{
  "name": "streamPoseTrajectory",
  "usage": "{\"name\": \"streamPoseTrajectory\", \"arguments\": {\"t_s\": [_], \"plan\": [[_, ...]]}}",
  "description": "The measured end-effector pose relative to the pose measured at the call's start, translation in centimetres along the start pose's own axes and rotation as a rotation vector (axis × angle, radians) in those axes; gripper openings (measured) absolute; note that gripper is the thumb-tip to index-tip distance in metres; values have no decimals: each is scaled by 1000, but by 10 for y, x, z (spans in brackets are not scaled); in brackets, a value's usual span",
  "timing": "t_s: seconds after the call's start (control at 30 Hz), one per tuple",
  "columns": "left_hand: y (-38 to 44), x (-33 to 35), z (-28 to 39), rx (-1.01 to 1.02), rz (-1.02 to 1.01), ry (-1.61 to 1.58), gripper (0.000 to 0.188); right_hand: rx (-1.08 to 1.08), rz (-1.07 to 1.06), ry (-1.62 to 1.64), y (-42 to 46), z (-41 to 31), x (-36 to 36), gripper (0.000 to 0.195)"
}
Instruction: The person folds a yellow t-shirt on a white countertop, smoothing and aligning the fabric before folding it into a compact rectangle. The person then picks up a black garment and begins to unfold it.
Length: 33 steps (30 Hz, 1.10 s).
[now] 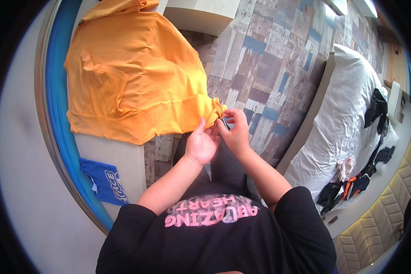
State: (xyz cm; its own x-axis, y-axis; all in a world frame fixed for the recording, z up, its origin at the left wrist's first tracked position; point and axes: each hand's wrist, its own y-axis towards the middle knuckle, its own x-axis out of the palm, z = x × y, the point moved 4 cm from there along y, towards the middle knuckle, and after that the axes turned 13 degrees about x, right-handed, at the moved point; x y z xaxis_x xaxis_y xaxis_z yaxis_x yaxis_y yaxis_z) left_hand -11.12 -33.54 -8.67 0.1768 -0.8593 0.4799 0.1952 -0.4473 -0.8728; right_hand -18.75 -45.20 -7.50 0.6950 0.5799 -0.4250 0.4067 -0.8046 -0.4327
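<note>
A yellow-orange hoodie [140, 75] lies spread out, its front pocket facing up and one sleeve pulled across toward me. My left hand [202, 144] is palm up under the sleeve's end, with the thumb along the cloth and the fingers curled by the cuff. From the right, my right hand [235, 132] pinches the bunched cuff [219, 108] with thumb and fingers. A small dark thing with a shiny edge shows beneath the right fingers; I cannot tell what it is.
The hoodie rests on a pale wooden surface [109, 147], where a folded blue garment [104, 181] bears printed lettering. A pale box-like piece of furniture [198, 17] stands beyond. To the right is a bed with white bedding [332, 113] and dark clothes [359, 181]. Patchwork-pattern flooring [257, 75] lies between.
</note>
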Motion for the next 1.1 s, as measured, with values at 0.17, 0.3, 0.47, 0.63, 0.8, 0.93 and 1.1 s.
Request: {"name": "streamPoseTrajectory", "arguments": {"t_s": [0.17,0.3,0.47,0.63,0.8,0.93,1.1], "plan": [[-4,-1,-10,-11,33,32,38,265,15,82,8,23,18,26],[-3,-10,-6,84,129,77,38,506,-136,405,10,39,17,17],[0,0,8,248,86,-89,37,710,-321,942,5,35,10,14],[-1,5,10,247,97,-143,36,570,-239,649,-3,41,8,8],[-4,-2,7,188,77,-130,38,396,-195,98,-7,22,10,25],[-8,2,5,185,75,-156,39,274,-107,-78,2,36,13,36],[-4,-6,4,171,78,-175,39,325,-101,-28,-1,20,11,30]]}}
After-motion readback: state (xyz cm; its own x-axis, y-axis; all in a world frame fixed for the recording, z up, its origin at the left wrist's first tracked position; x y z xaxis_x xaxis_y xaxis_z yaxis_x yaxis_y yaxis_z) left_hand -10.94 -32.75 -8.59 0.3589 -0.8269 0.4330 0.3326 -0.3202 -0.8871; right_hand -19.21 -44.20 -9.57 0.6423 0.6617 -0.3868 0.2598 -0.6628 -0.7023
